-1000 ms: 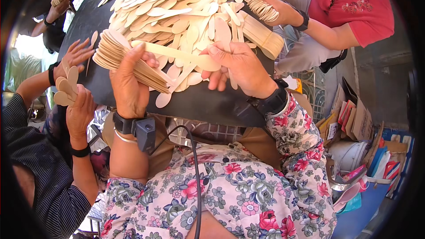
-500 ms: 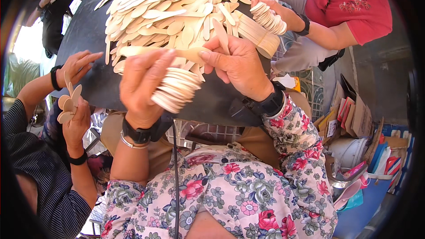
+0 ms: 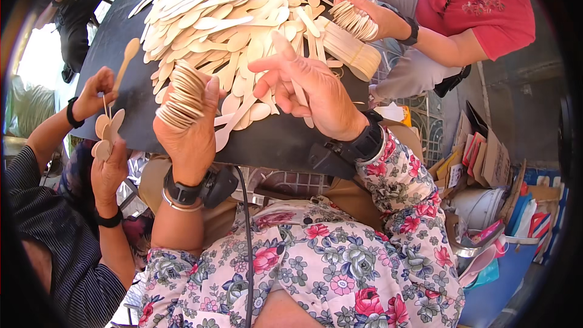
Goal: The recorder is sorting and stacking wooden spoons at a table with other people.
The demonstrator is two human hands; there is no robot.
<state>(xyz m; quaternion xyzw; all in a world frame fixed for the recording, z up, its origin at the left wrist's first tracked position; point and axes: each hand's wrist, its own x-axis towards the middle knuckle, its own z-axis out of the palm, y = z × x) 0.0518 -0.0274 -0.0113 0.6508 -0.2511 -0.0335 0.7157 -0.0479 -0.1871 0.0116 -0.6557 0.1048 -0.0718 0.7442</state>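
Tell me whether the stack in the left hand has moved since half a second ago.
Yes: against the black table, the stack of wooden utensils in the left hand has moved left and farther from the near edge.

Cream spoons (image 3: 206,23) at eleven o'clock show against a black counter (image 3: 273,150), with a pink-and-grey floral shirt (image 3: 316,267) at six, a dark, pale-striped top (image 3: 57,231) at eight and a red blouse (image 3: 461,24) at two.

Counted one spoon heap (image 3: 209,27). Right of it, counted one bundle (image 3: 349,51), one handheld stack (image 3: 357,21); lower left, a second stack (image 3: 184,95).
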